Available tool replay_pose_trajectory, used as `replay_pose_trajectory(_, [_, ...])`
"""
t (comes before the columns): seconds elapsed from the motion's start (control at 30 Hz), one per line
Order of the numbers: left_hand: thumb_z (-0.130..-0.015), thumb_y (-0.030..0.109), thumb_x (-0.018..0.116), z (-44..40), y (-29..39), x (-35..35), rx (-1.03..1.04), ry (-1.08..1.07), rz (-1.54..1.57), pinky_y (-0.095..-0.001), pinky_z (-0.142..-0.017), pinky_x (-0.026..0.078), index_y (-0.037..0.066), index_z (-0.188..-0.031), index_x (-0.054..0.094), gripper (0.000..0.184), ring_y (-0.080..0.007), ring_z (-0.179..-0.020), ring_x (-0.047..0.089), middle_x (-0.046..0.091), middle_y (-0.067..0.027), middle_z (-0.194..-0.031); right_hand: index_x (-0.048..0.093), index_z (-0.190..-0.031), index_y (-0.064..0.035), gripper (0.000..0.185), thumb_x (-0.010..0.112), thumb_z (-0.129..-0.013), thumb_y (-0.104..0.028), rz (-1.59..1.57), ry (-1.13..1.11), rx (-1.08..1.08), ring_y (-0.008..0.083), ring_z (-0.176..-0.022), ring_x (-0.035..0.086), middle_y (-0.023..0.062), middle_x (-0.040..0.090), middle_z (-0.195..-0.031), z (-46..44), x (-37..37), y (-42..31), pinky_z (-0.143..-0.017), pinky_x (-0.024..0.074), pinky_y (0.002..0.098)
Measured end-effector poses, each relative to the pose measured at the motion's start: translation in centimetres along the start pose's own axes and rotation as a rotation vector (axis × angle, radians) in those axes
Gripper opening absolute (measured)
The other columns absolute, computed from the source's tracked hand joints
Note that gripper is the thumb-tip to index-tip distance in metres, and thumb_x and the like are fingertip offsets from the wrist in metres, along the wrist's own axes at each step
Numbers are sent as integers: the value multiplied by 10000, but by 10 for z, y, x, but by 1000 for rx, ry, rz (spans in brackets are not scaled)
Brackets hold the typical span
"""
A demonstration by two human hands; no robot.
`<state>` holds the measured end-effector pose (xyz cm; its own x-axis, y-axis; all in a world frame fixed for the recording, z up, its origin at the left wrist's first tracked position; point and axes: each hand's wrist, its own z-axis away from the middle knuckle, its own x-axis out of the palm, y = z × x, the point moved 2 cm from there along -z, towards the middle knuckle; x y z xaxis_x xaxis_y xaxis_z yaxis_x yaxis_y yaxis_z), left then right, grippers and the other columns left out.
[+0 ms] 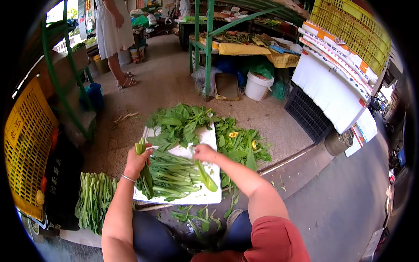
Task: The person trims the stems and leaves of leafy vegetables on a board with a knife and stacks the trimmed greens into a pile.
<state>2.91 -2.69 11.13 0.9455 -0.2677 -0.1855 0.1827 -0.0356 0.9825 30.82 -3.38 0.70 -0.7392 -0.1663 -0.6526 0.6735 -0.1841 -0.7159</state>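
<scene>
My left hand [138, 160] is closed around a small bunch of leafy greens [145, 181], cut stalk ends up and leaves hanging down. Opposite it, my right hand [204, 153] is closed, and a yellow-green leaf [207, 177] hangs from beneath its fingers. Both hands are over a white foam tray [212, 197]. On the tray, trimmed stalks [172, 174] lie side by side in the near half, while a heap of loose leafy greens [176, 124] covers the far half. My right fingertips are partly hidden.
Discarded leaves [238, 144] lie on the floor right of the tray. Bundled greens [94, 201] rest at left by a yellow crate [28, 139]. Foam boxes [329, 87] and a black crate [307, 114] stand at right. A person in a white dress [114, 30] stands behind.
</scene>
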Motion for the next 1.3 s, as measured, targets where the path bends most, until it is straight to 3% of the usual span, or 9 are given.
replay_pose_trajectory(0.13, [-800, 95, 618, 0, -6, 4, -28, -80, -39, -232, -475, 436, -11, -985, 588, 216, -91, -547, 516, 554, -20, -684, 578, -810, -73, 161, 668, -734, -184, -391, 98, 88, 71, -577, 564, 33, 609, -709, 13, -53, -11, -403, 374, 185])
replay_pose_trajectory(0.33, [-801, 105, 621, -4, -7, 24, -11, -175, -114, -232, -487, 453, -12, -1004, 586, 236, -103, -585, 547, 597, -47, -743, 554, -880, -61, 223, 680, -756, -198, -625, 69, -51, 78, -635, 610, 23, 624, -780, 19, -73, -41, -405, 326, 179])
replay_pose_trajectory(0.53, [-812, 91, 608, -5, -4, 31, -70, -199, -210, -228, -494, 448, 9, -1009, 584, 215, -85, -583, 529, 581, -24, -699, 608, -829, -35, 197, 683, -737, -192, -325, 194, -68, 138, -683, 620, 72, 634, -769, 11, -94, -24, -531, 484, 261])
replay_pose_trajectory(0.6, [-799, 96, 614, -7, -11, 26, -73, -202, -197, -233, -484, 460, 7, -985, 590, 207, -95, -573, 540, 586, -34, -701, 634, -873, -10, 250, 676, -741, -218, 562, 394, 131, 214, -743, 625, 108, 642, -820, 17, -89, -7, -687, 514, 325])
replay_pose_trajectory(0.77, [-784, 71, 614, -10, -18, 14, -107, -160, -178, -229, -480, 460, -2, -993, 589, 223, -95, -575, 544, 570, -27, -686, 635, -905, -4, 389, 700, -685, -318, 405, -232, 211, 234, -758, 632, 136, 645, -813, 16, -12, 18, -701, 496, 327])
replay_pose_trajectory(0.8, [-784, 71, 614, -10, -19, 13, -108, -158, -177, -229, -480, 460, -2, -993, 589, 223, -95, -575, 544, 570, -27, -686, 631, -919, -3, 372, 675, -685, -287, 668, -251, 88, 259, -844, 618, 160, 631, -915, 15, 2, 26, -739, 491, 339])
replay_pose_trajectory(1.0, [-795, 79, 626, -10, -21, 8, -120, -136, -160, -226, -471, 443, 6, -973, 587, 196, -79, -552, 522, 548, -3, -650, 618, -958, -8, 279, 552, -738, -168, 599, -228, 137, 280, -903, 598, 186, 607, -972, 8, 6, 46, -770, 478, 356])
replay_pose_trajectory(1.13, [-779, 80, 626, -19, -34, 4, -94, -133, -222, -244, -469, 460, 0, -955, 597, 196, -101, -565, 544, 586, -25, -690, 622, -871, -28, 173, 555, -741, -122, 472, -231, 173, 145, -666, 615, 100, 622, -772, 5, 0, 49, -657, 487, 302])
replay_pose_trajectory(1.3, [-791, 101, 630, -13, -29, 4, -135, -125, -241, -232, -486, 438, 8, -948, 593, 186, -83, -563, 523, 555, -11, -664, 604, -824, -43, 130, 614, -727, -129, 282, -124, 184, 130, -555, 610, 74, 630, -760, -3, -22, 56, -573, 492, 276])
